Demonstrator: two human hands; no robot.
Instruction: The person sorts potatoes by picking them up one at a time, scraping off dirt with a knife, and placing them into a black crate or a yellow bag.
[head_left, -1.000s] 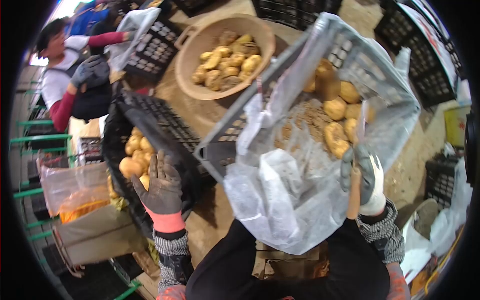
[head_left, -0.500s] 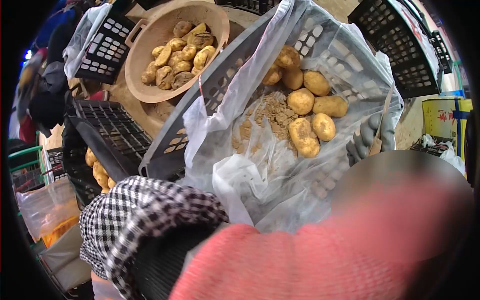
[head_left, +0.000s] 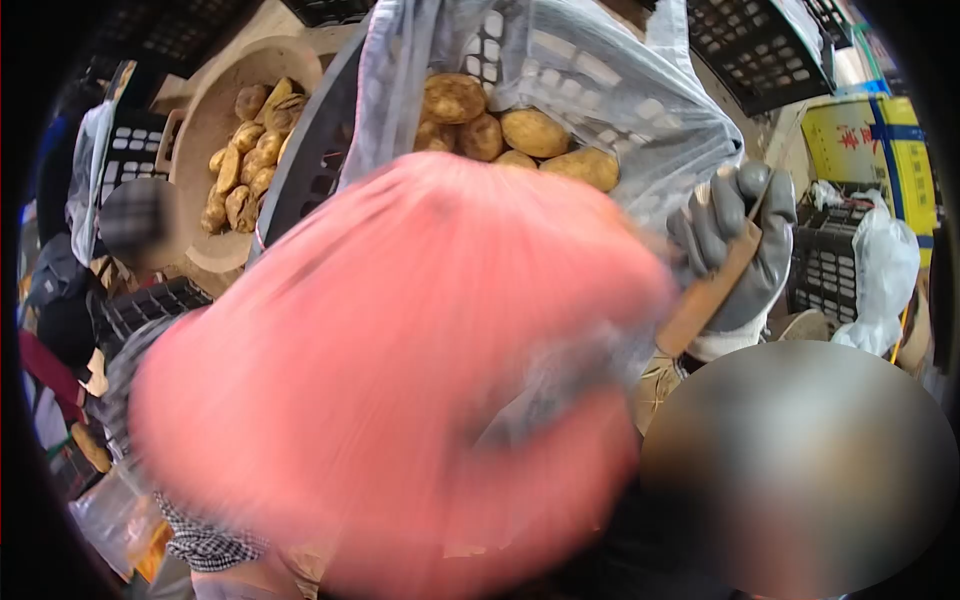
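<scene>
My right hand (head_left: 735, 240), in a grey glove with a white cuff, holds a knife by its wooden handle (head_left: 705, 300), with the thin blade pointing up. It is beside the right edge of a grey crate lined with clear plastic (head_left: 660, 120). Several potatoes (head_left: 535, 133) lie in that crate. A large, motion-blurred pink cloth shape (head_left: 400, 350) covers the crate's lower part and the middle of the view. My left hand cannot be seen.
A brown basin (head_left: 195, 150) of potatoes stands at the upper left. Black crates (head_left: 765, 45) are at the upper right. On the right are a yellow box (head_left: 850, 150) and a plastic bag (head_left: 885, 275). Checked cloth (head_left: 215, 535) shows at the lower left.
The pink shape has moved up and left over the crate, hiding the soil and some potatoes. More of the gloved hand and knife handle shows. The view has shifted.
</scene>
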